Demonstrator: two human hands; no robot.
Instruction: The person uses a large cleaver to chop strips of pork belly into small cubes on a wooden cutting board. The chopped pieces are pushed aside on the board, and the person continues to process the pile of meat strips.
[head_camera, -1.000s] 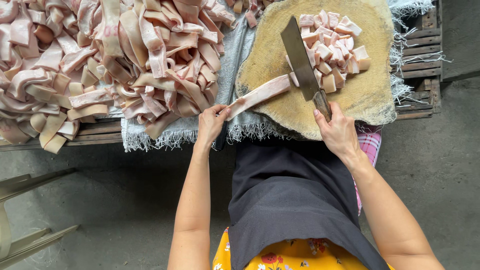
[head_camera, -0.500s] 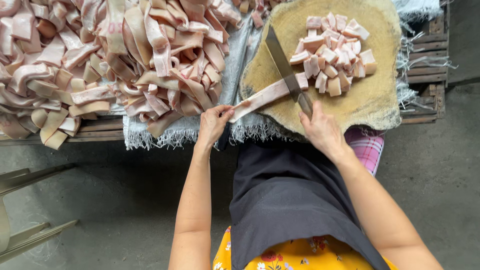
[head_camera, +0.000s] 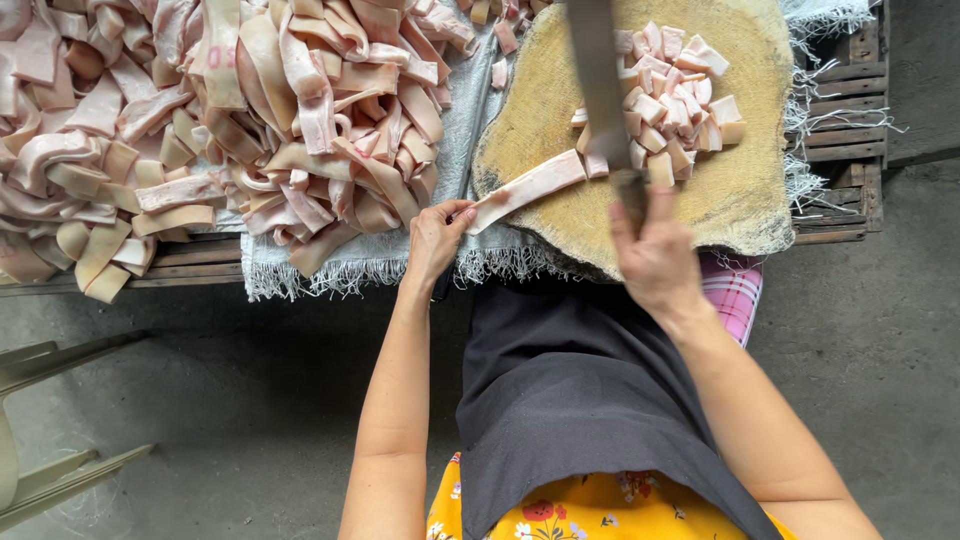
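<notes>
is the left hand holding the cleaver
No, the left hand pinches the end of a pale meat strip, while the right hand grips the cleaver.

She wears a dark grey apron over a yellow dress printed with red flowers; both arms are bare, no sleeves, rings or watch showing.

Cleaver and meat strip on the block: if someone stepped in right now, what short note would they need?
Left hand: pinches the near end of the pale meat strip lying on the round wooden chopping block.
Right hand: grips the cleaver, blade raised over the strip's far end.
Done: a pile of cut cubes sits on the block beyond the blade.
Left: most of this strip, plus the big heap of uncut strips on the cloth to the left.
</notes>
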